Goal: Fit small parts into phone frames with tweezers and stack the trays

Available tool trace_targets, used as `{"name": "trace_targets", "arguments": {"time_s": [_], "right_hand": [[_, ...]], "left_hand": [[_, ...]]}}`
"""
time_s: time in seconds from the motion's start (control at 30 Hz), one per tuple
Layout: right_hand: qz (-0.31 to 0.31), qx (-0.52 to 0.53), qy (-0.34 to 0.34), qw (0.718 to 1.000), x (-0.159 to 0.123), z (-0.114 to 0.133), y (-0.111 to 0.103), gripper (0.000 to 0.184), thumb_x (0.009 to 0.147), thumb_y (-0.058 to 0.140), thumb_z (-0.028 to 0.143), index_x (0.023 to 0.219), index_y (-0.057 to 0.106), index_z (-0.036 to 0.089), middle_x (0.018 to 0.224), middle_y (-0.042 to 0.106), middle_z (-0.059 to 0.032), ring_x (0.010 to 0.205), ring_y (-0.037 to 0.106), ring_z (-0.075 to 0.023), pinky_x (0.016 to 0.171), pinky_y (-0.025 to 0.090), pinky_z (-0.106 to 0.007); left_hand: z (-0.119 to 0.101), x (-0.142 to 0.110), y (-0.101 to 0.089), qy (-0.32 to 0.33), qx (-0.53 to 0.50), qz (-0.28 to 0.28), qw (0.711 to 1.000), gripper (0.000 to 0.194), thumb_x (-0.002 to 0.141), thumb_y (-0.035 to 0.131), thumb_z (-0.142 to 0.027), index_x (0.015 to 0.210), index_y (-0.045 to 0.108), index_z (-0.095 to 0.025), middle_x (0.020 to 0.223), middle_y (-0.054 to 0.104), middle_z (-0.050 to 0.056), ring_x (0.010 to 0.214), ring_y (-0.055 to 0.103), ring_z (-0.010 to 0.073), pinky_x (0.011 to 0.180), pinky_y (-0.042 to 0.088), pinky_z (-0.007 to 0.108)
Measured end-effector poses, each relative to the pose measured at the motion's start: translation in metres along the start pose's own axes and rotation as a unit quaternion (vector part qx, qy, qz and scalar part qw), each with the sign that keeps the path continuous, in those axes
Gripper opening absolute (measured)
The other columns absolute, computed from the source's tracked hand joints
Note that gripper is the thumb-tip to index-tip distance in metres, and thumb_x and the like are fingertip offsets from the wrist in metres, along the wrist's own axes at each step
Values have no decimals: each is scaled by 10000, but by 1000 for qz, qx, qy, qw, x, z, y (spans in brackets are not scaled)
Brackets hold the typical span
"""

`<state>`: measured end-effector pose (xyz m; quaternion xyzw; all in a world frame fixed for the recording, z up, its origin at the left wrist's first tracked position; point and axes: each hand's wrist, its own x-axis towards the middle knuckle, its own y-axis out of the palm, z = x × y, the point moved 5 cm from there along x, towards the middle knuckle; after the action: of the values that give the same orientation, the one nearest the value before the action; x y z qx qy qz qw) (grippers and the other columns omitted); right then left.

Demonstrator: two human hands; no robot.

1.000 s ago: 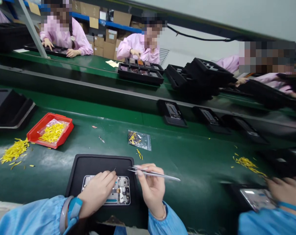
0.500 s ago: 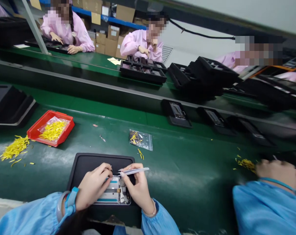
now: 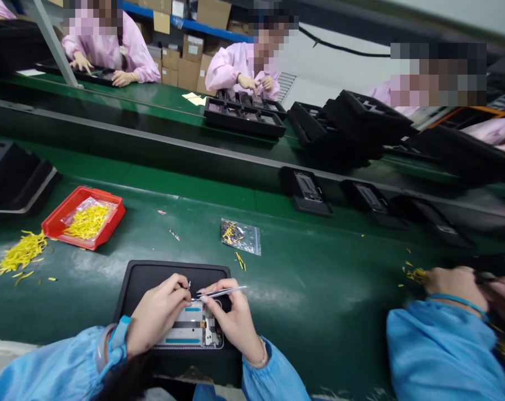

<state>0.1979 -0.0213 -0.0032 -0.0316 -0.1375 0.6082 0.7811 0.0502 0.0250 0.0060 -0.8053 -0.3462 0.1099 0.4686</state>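
My left hand (image 3: 156,312) rests above a phone mid-frame (image 3: 194,328) and pinches a tiny thin silver piece (image 3: 189,285) between finger and thumb. My right hand (image 3: 233,320) holds steel tweezers (image 3: 221,292), their tips meeting that piece just over the phone's upper edge. The mid-frame lies flat on a black rubber-like tray (image 3: 173,278), with blue strips and a metal bracket showing on it. My hands hide its upper part.
A red tray (image 3: 83,218) of yellow strips and a loose yellow pile (image 3: 22,252) lie to the left. A small plastic bag of parts (image 3: 239,236) lies ahead. A co-worker's blue sleeve (image 3: 440,351) and hand (image 3: 448,281) are at the right. Black trays sit on the far belt.
My right hand has moved left, bringing the tweezers from beside the phone to over its upper edge, against the left fingers. The co-worker's hand has moved in at the right.
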Motion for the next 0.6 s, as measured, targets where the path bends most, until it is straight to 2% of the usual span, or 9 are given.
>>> {"name": "trace_targets", "arguments": {"time_s": [0.17, 0.4, 0.5, 0.6], "right_hand": [[2, 2, -6, 1000, 2, 1, -2, 165, 813, 678, 348, 767, 593, 215, 718, 726, -35, 675, 708, -200, 629, 559, -297], [32, 21, -9, 999, 4, 4, 1, 96, 797, 699, 300, 777, 662, 213, 762, 750, -47, 714, 722, -202, 648, 570, -275], [30, 20, 2, 999, 4, 3, 1, 116, 800, 692, 304, 737, 669, 209, 730, 746, -47, 686, 722, -201, 613, 566, -259], [28, 24, 22, 999, 4, 0, 1, 142, 792, 698, 324, 723, 663, 205, 721, 742, -45, 680, 722, -201, 602, 566, -251]], "left_hand": [[4, 2, -2, 4, -17, 10, 1000, 173, 851, 472, -100, 797, 595, -209, 854, 573, -14, 724, 597, 101, 649, 471, 165], [9, 2, -2, 10, -36, 23, 999, 180, 845, 497, -87, 799, 620, -211, 858, 593, -23, 745, 609, 94, 665, 456, 163], [6, 1, -4, 45, -4, 21, 999, 206, 883, 459, -103, 825, 623, -213, 850, 610, -20, 737, 611, 93, 650, 460, 157], [-1, -3, -7, 122, 77, 29, 989, 258, 906, 392, -77, 890, 617, -203, 861, 633, -3, 707, 611, 112, 587, 469, 172]]}}
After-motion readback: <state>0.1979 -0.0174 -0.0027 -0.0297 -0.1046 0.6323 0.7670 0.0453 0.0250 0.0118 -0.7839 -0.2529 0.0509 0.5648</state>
